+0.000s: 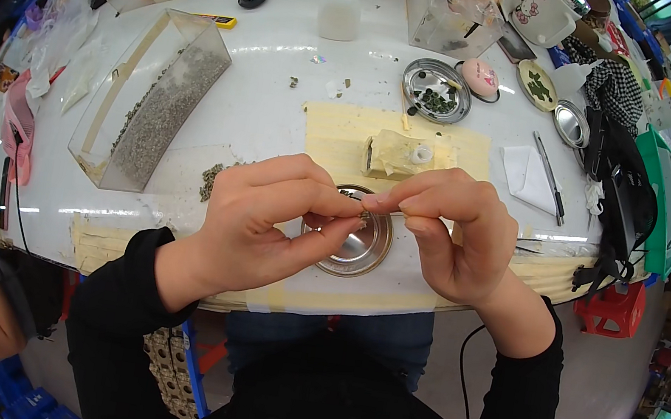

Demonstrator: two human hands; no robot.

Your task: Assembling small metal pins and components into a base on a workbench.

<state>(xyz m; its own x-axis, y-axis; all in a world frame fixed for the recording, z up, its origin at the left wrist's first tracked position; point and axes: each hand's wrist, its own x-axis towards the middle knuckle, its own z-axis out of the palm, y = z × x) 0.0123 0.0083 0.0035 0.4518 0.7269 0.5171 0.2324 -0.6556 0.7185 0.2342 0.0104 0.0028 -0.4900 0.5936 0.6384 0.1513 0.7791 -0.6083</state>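
Note:
My left hand (269,222) is closed in a pinch, thumb against index finger, with a tiny piece at the fingertips too small to name. My right hand (469,237) reaches in from the other side, fingers curled and its index fingertip touching the left fingertips. What it grips, if anything, is hidden. Both hands are raised over a round shiny metal dish (359,256), which they partly cover. Just beyond stands a small block wrapped in yellowish tape (394,158), with a white round tip on it. A pile of small grey-green bits (211,179) lies beside my left hand.
At left a clear tray (169,109) holds many grey granules. Farther back stand a white squeeze bottle (340,13), a metal dish of dark green pieces (436,91) and a pink round case (480,77). A pen-like tool (548,175) lies at right near a green crate (654,203).

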